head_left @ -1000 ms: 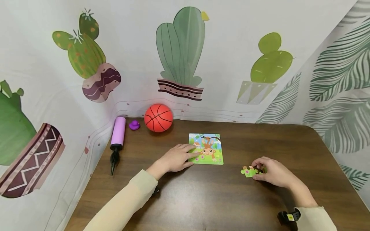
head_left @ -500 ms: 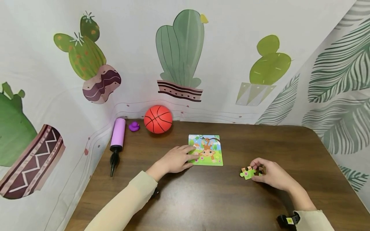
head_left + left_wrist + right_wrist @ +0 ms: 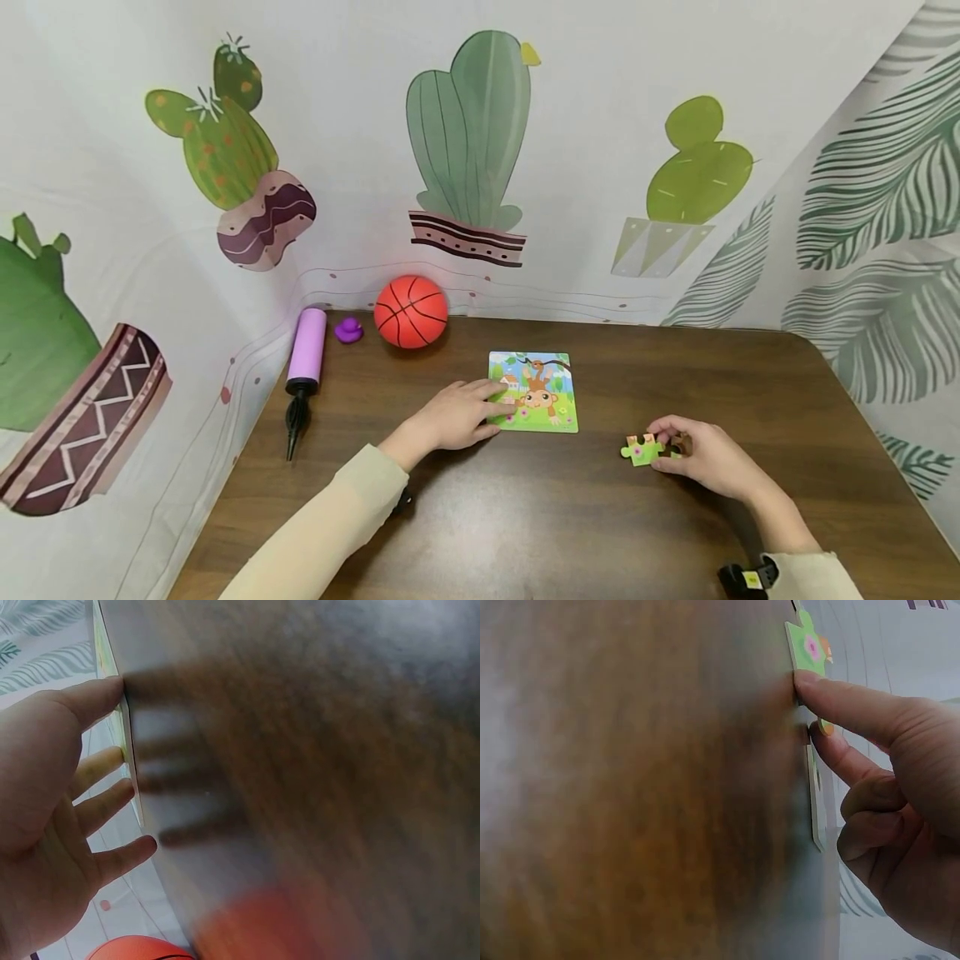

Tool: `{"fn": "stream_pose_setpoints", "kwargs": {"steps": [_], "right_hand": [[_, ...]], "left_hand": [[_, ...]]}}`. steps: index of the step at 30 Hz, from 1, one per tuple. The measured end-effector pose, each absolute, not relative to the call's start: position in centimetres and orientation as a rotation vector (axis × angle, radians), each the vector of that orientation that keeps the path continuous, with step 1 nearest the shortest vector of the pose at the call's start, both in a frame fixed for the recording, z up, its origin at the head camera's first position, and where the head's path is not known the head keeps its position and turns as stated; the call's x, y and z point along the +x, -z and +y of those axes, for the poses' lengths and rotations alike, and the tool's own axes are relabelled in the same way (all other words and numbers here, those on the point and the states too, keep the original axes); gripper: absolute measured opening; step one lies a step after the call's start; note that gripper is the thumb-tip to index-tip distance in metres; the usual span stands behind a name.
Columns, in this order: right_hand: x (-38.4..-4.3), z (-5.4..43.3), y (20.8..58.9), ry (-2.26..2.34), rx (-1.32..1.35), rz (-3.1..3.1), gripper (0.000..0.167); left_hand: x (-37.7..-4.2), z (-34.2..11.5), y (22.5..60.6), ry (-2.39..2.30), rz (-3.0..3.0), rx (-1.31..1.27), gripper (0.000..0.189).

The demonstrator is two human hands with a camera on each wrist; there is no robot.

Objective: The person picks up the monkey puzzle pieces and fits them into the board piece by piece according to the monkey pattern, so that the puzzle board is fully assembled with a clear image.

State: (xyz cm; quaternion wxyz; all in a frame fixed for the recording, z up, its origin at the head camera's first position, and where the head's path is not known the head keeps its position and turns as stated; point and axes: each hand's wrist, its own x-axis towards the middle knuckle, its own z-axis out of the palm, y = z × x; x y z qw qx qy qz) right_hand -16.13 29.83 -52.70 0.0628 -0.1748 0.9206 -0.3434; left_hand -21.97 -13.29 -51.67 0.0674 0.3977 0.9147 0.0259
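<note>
In the head view, a square monkey picture puzzle lies flat on the wooden table. My left hand rests with spread, fairly straight fingers over its left edge; the left wrist view shows those fingertips along the puzzle's rim. Farther right, my right hand pinches a green puzzle piece with a pink flower between thumb and index finger, low at the tabletop. The right wrist view shows the thumb on this piece's edge. Partly hidden under that hand lies another flat piece; its picture barely shows.
Along the back left stand a purple hand pump, a small purple rubber duck and a red toy basketball. A cactus-print cloth hangs behind the table's far edge. A black wrist strap is at my right sleeve.
The green puzzle piece has turned slightly in my right hand's fingers. My left hand stays on the monkey puzzle. The head view has tilted up a little.
</note>
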Motion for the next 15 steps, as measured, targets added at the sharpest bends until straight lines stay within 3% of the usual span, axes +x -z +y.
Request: {"fn": "stream_pose_setpoints", "kwargs": {"steps": [8,15], "right_hand": [[-15.96,29.91,52.93,1.037,-0.574,2.825,0.022],[-16.15,29.28,52.98,1.288,-0.614,2.725,0.017]], "left_hand": [[-22.12,-13.39,51.85,-0.112,2.753,1.199,0.047],[-22.34,-13.44,52.0,-0.112,2.755,1.208,0.047]]}}
